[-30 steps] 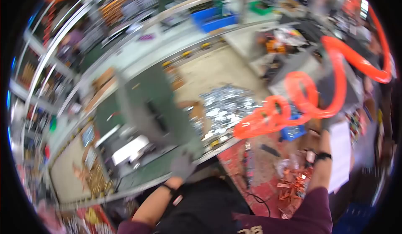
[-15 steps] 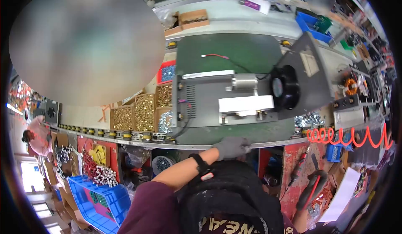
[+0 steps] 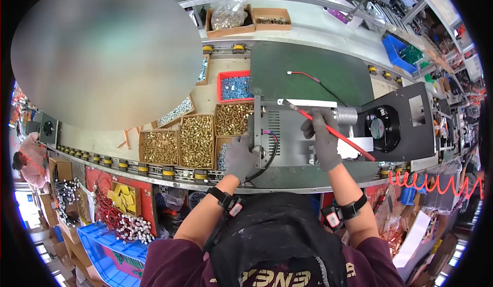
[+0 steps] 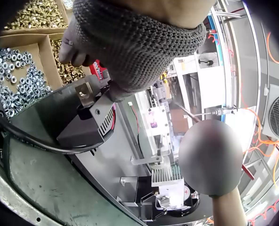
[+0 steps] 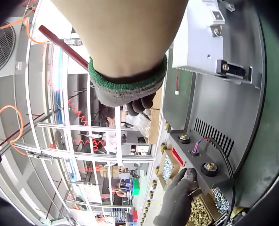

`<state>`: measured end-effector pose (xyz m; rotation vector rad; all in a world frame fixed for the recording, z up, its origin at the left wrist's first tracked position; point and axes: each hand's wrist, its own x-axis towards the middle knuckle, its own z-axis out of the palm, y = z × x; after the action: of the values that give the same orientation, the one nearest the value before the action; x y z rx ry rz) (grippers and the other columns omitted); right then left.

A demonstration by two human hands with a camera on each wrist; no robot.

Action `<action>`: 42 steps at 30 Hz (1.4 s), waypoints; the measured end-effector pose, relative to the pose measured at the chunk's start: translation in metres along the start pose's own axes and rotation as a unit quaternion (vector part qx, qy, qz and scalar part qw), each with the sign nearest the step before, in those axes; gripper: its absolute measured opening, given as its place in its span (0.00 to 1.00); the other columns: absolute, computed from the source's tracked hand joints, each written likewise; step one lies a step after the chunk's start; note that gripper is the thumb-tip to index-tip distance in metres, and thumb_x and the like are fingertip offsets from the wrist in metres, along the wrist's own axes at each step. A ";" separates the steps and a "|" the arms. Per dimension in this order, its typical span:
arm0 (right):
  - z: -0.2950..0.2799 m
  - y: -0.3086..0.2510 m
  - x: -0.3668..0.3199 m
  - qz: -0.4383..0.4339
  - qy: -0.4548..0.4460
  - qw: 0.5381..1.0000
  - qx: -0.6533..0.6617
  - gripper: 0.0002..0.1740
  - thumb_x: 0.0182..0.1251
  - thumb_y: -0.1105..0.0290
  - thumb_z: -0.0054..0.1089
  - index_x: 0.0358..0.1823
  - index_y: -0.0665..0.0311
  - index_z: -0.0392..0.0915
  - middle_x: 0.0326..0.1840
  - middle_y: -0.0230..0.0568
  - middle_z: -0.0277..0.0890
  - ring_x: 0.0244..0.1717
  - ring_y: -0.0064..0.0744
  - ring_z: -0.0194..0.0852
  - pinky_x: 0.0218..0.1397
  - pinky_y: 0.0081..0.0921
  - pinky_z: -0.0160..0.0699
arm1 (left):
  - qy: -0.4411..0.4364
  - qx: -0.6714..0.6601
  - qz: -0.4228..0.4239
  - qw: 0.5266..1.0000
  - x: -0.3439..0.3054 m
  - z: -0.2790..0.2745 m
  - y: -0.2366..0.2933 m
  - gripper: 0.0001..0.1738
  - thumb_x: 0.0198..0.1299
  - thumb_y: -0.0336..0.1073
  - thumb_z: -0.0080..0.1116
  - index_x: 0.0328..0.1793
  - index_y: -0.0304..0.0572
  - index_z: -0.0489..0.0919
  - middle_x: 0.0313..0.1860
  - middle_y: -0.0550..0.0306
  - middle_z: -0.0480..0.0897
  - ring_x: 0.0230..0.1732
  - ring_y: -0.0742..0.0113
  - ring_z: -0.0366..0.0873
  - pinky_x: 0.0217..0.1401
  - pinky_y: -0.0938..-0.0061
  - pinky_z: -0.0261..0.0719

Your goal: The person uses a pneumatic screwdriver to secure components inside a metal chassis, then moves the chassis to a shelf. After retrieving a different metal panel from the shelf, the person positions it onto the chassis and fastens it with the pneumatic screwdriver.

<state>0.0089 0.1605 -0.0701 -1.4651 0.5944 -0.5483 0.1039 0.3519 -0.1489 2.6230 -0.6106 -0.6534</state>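
A grey metal casing (image 3: 298,143) lies on the green board, with a black fan (image 3: 377,128) at its right end. Over the casing, my gloved right hand (image 3: 324,139) grips a long red-handled tool (image 3: 354,145) with a grey metal end pointing up and left. That tool also shows as a red rod (image 5: 64,47) in the right wrist view. My gloved left hand (image 3: 240,156) is at the casing's left end panel (image 5: 203,165), fingertips right beside its terminal bolts (image 5: 209,168). Whether those fingers pinch a small part, I cannot tell. A black cable (image 5: 231,188) loops from the panel.
Boxes of brass fasteners (image 3: 196,140) stand left of the casing, beside a red tray (image 3: 220,86) of silvery fasteners. Rollers (image 3: 168,171) line the bench's front edge. A red coiled hose (image 3: 431,184) hangs at the right. A blurred patch covers the upper left.
My right hand has come from the lower right up over the casing, carrying the red-handled tool. My left hand has moved from the bench's front edge to the casing's left end panel.
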 end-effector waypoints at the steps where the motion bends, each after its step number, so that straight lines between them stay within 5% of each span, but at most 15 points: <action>1: 0.006 0.002 0.005 0.006 0.008 1.000 -0.010 0.13 0.69 0.62 0.48 0.42 0.66 0.71 0.23 0.35 0.73 0.22 0.18 0.66 0.27 0.18 0.67 | -0.003 -0.002 0.000 1.000 0.001 0.001 -0.001 0.32 0.56 0.47 0.59 0.65 0.45 0.67 0.59 0.42 0.70 0.58 0.45 0.70 0.58 0.58 0.72; 6: 0.009 0.008 0.020 0.051 0.018 0.997 -0.061 0.12 0.69 0.64 0.49 0.40 0.66 0.73 0.23 0.35 0.74 0.23 0.18 0.67 0.27 0.19 0.68 | -0.034 -0.026 0.053 0.998 0.013 -0.005 -0.002 0.28 0.56 0.47 0.59 0.61 0.44 0.72 0.56 0.43 0.72 0.57 0.46 0.71 0.58 0.59 0.72; 12: -0.001 -0.016 -0.003 -0.136 0.004 0.975 -0.174 0.08 0.65 0.72 0.50 0.43 0.66 0.75 0.27 0.37 0.75 0.27 0.19 0.70 0.31 0.19 0.69 | -0.045 -0.006 0.057 0.997 0.015 -0.012 -0.001 0.29 0.55 0.49 0.60 0.60 0.43 0.72 0.56 0.42 0.72 0.58 0.45 0.71 0.58 0.58 0.72; 14: -0.012 -0.031 -0.033 -0.083 0.010 0.989 -0.122 0.09 0.65 0.72 0.51 0.44 0.66 0.76 0.28 0.37 0.75 0.28 0.21 0.71 0.32 0.20 0.70 | 0.004 -0.019 0.050 0.999 0.007 -0.016 0.005 0.31 0.52 0.47 0.61 0.61 0.43 0.71 0.56 0.41 0.72 0.58 0.43 0.70 0.60 0.57 0.70; 15: -0.025 -0.043 -0.046 -0.036 0.011 0.997 -0.071 0.10 0.64 0.72 0.52 0.45 0.66 0.76 0.29 0.37 0.76 0.29 0.23 0.72 0.33 0.21 0.71 | 0.027 0.016 0.039 0.999 0.007 -0.012 0.005 0.29 0.49 0.46 0.62 0.60 0.53 0.74 0.58 0.47 0.72 0.59 0.48 0.71 0.59 0.59 0.70; 17: -0.066 -0.063 -0.073 -0.114 -0.029 0.973 -0.198 0.12 0.64 0.70 0.53 0.47 0.67 0.76 0.31 0.39 0.77 0.30 0.27 0.74 0.35 0.24 0.73 | 0.048 -0.056 0.094 0.993 0.004 -0.013 0.003 0.27 0.50 0.43 0.62 0.57 0.46 0.76 0.58 0.48 0.74 0.60 0.53 0.70 0.62 0.62 0.69; 20: -0.130 -0.084 -0.158 -0.001 0.043 0.994 -0.100 0.14 0.65 0.68 0.55 0.49 0.67 0.75 0.33 0.41 0.78 0.35 0.29 0.77 0.40 0.27 0.75 | 0.087 -0.086 0.178 0.976 0.004 -0.005 0.003 0.23 0.52 0.39 0.61 0.56 0.44 0.77 0.58 0.43 0.72 0.59 0.44 0.69 0.61 0.59 0.67; 24: -0.232 -0.104 -0.267 0.061 0.168 0.967 -0.183 0.11 0.64 0.73 0.53 0.47 0.65 0.75 0.35 0.39 0.78 0.36 0.31 0.79 0.40 0.27 0.77 | 0.105 -0.034 0.209 0.972 -0.004 0.005 0.048 0.21 0.53 0.36 0.54 0.55 0.46 0.78 0.59 0.46 0.71 0.55 0.46 0.74 0.54 0.60 0.75; 29: -0.427 -0.079 -0.335 0.022 0.365 0.695 -0.619 0.23 0.53 0.80 0.50 0.53 0.59 0.66 0.38 0.47 0.71 0.41 0.53 0.73 0.39 0.44 0.72 | 0.037 -0.055 0.298 0.952 -0.052 0.026 0.145 0.18 0.57 0.31 0.55 0.54 0.34 0.75 0.53 0.46 0.73 0.54 0.51 0.73 0.54 0.64 0.73; 30: -0.464 -0.079 -0.338 0.096 0.391 0.674 -0.619 0.26 0.52 0.80 0.51 0.55 0.59 0.63 0.40 0.48 0.70 0.44 0.55 0.71 0.41 0.45 0.71 | 0.046 -0.046 0.273 0.960 -0.064 0.034 0.162 0.18 0.55 0.29 0.55 0.53 0.34 0.75 0.52 0.46 0.73 0.54 0.51 0.73 0.55 0.64 0.73; 32: -0.549 -0.066 -0.340 0.052 0.455 0.651 -0.605 0.22 0.56 0.78 0.52 0.53 0.57 0.66 0.41 0.51 0.71 0.43 0.57 0.71 0.41 0.46 0.71 | 0.042 -0.093 0.255 0.961 -0.077 0.052 0.186 0.18 0.50 0.25 0.55 0.51 0.33 0.76 0.51 0.47 0.73 0.54 0.50 0.72 0.57 0.64 0.71; 33: -0.583 -0.063 -0.336 0.054 0.455 0.656 -0.600 0.22 0.56 0.78 0.52 0.53 0.57 0.66 0.41 0.51 0.71 0.43 0.57 0.71 0.41 0.46 0.71 | 0.060 0.110 0.253 0.959 -0.101 0.038 0.220 0.28 0.62 0.54 0.50 0.55 0.37 0.77 0.52 0.40 0.78 0.52 0.46 0.75 0.55 0.57 0.71; 35: -0.643 -0.056 -0.325 0.030 0.550 0.646 -0.528 0.14 0.59 0.74 0.54 0.48 0.57 0.72 0.43 0.51 0.72 0.43 0.56 0.72 0.42 0.46 0.72 | 0.061 0.109 0.159 0.979 -0.128 0.041 0.247 0.24 0.60 0.49 0.56 0.55 0.40 0.78 0.52 0.45 0.78 0.53 0.48 0.74 0.54 0.57 0.71; 40: -0.762 -0.013 -0.295 -0.059 0.614 0.596 -0.514 0.07 0.61 0.72 0.54 0.41 0.59 0.77 0.44 0.49 0.73 0.44 0.55 0.73 0.44 0.42 0.73 | 0.114 0.165 0.365 0.909 -0.149 0.074 0.229 0.21 0.59 0.47 0.58 0.52 0.43 0.80 0.54 0.45 0.76 0.57 0.49 0.72 0.58 0.59 0.71; 42: -0.789 0.002 -0.284 -0.073 0.622 0.579 -0.522 0.07 0.62 0.72 0.54 0.41 0.60 0.77 0.44 0.50 0.74 0.44 0.54 0.74 0.45 0.39 0.73 | 0.111 0.194 0.339 0.914 -0.164 0.083 0.245 0.20 0.59 0.46 0.58 0.52 0.43 0.80 0.55 0.45 0.75 0.57 0.49 0.72 0.58 0.59 0.72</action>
<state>-0.7301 -0.2354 -0.0744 -2.0436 2.2321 -1.5698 -0.1474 0.2064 -0.0516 2.4917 -1.5991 -0.0123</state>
